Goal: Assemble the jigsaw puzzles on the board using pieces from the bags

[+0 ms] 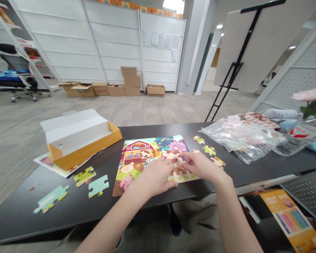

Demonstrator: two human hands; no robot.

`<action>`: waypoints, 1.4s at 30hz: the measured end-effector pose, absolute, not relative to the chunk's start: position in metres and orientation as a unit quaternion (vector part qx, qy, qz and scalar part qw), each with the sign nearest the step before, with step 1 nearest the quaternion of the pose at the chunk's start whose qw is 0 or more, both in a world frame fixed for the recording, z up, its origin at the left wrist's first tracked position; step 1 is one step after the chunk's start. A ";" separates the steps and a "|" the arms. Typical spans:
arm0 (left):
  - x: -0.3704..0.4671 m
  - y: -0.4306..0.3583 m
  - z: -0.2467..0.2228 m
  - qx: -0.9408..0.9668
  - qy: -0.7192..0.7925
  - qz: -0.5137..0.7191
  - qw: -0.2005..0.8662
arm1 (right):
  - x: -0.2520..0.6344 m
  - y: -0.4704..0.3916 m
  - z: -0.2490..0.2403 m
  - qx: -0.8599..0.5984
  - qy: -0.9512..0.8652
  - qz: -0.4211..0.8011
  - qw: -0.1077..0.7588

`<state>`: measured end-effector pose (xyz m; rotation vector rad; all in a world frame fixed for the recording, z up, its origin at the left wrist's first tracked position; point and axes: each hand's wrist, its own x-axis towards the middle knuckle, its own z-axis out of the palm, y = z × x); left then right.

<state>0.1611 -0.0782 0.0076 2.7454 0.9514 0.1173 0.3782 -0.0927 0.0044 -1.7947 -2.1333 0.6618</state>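
A farm-scene jigsaw puzzle (129, 168) with a red barn lies on the dark table before me. My left hand (158, 175) rests palm down across its lower middle, fingers stretched out. From the right, my right hand (200, 164) reaches over the puzzle with bent fingers at a brown-and-pink puzzle piece (177, 161); the fingertips partly hide the contact. Several loose pieces lie to the right, among them a green piece (209, 150). Left of the puzzle are a pale teal piece (98, 185), a green piece (84, 176) and a longer teal part (52, 198).
An open yellow box (86, 149) stands at the left on a printed sheet (46, 161). Clear plastic bags (242, 135) and folded cloths (279, 114) lie at the right. Below the table's right side sits an orange package (292, 218). An easel (234, 70) stands beyond the table.
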 end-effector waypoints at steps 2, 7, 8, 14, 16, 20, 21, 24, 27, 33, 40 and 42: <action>0.162 -0.078 0.009 0.937 0.327 0.035 0.116 | 0.369 -0.090 0.002 -0.603 -0.749 0.238 0.139; 0.163 -0.078 0.010 0.939 0.323 0.032 0.114 | 0.366 -0.087 -0.003 -0.593 -0.751 0.246 0.153; 0.163 -0.078 0.010 0.939 0.322 0.034 0.114 | 0.367 -0.087 -0.004 -0.593 -0.750 0.248 0.158; 0.163 -0.082 0.008 0.942 0.320 0.036 0.094 | 0.372 -0.084 -0.005 -0.610 -0.737 0.245 0.159; 0.164 -0.083 0.007 0.942 0.323 0.036 0.084 | 0.373 -0.082 -0.006 -0.614 -0.733 0.246 0.157; 0.166 -0.083 0.005 0.942 0.328 0.031 0.070 | 0.372 -0.079 -0.007 -0.620 -0.729 0.248 0.155; 0.166 -0.083 0.005 0.942 0.327 0.031 0.070 | 0.371 -0.079 -0.007 -0.620 -0.728 0.249 0.155; 0.165 -0.081 0.003 0.941 0.327 0.041 0.077 | 0.368 -0.078 -0.005 -0.618 -0.729 0.249 0.156; 0.164 -0.081 0.001 0.940 0.327 0.047 0.083 | 0.375 -0.075 -0.002 -0.636 -0.726 0.214 0.150; 0.161 -0.079 -0.005 0.943 0.317 0.074 0.070 | 0.442 -0.072 -0.005 -0.824 -0.528 0.044 0.202; 0.161 -0.078 -0.007 0.942 0.319 0.078 0.072 | 0.500 -0.073 -0.030 -0.865 -0.472 0.037 0.167; 0.160 -0.078 -0.006 0.940 0.323 0.074 0.076 | 0.498 -0.069 -0.036 -0.860 -0.482 0.025 0.166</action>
